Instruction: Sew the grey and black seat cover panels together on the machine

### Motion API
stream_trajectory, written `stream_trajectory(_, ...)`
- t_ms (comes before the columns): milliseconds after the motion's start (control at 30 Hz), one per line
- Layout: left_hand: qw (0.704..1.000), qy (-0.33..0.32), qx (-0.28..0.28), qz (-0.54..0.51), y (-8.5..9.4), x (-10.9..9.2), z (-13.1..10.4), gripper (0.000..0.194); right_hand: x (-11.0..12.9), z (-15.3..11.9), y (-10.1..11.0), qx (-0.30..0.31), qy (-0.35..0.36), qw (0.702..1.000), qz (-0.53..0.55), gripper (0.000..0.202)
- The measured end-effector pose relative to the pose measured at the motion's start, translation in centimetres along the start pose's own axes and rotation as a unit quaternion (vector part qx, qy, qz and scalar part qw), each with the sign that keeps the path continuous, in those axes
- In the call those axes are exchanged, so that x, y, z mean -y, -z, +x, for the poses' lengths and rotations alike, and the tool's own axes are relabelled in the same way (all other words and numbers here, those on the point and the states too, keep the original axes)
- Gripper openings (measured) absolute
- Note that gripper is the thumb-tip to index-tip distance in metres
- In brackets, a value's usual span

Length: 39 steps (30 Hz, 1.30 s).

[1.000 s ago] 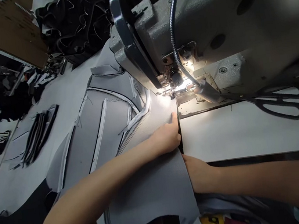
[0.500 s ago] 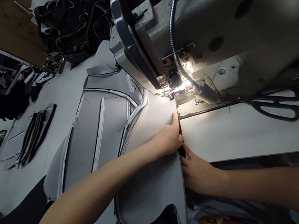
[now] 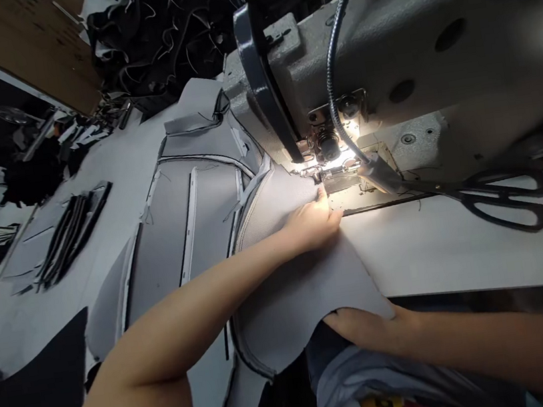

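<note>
Left hand [image 3: 311, 226] pinching grey fabric [image 3: 296, 308] by its edge, near lit machine [image 3: 402, 57]. Right hand [image 3: 358, 327] partly under it (fingers hidden, grip can't be told). Scissors [image 3: 462, 192] on counter [image 3: 429, 248].

Head-worn camera faces forward and down; seemingly near the left hand [image 3: 311, 226].

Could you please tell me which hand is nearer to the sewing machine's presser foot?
Left. The left hand is on the grey fabric, just short of the presser foot; the right hand is farther away, partly hidden under the fabric.
</note>
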<state>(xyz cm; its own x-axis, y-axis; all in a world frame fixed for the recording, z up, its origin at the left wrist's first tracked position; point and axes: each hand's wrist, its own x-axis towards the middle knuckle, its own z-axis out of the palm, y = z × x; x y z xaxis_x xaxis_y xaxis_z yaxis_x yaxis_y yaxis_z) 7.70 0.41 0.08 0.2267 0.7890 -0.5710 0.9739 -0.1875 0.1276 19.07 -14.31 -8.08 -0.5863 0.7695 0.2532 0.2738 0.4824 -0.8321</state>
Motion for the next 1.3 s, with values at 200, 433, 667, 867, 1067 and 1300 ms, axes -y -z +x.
stream_trajectory(200,0.995,-0.063,-0.066,0.034,-4.8,-0.2,-6.5,0.067,-1.2,0.4,-0.6,0.161,0.128,0.943,-0.260,0.032)
stream_trajectory(433,0.952,-0.104,-0.282,-0.053,-14.6,4.1,-11.0,0.075,-1.2,0.3,-0.2,0.037,0.186,0.909,-0.372,0.030)
stream_trajectory(667,0.958,-0.147,-0.244,0.001,-11.1,8.8,-8.9,0.072,-1.3,1.1,0.9,-0.053,0.231,0.911,-0.336,0.039)
stream_trajectory(867,0.959,-0.194,-0.204,0.031,-9.8,6.5,-7.3,0.063,-0.9,1.2,0.8,-0.046,0.221,0.908,-0.353,0.036)
stream_trajectory(1067,0.956,-0.207,-0.206,0.028,-9.6,7.1,-5.9,0.061,-1.4,1.3,2.0,-0.028,0.226,0.911,-0.343,0.037)
stream_trajectory(1300,0.947,-0.233,-0.220,0.014,-8.2,8.0,-3.1,0.063,-2.5,1.7,3.0,0.003,0.227,0.904,-0.363,0.036)
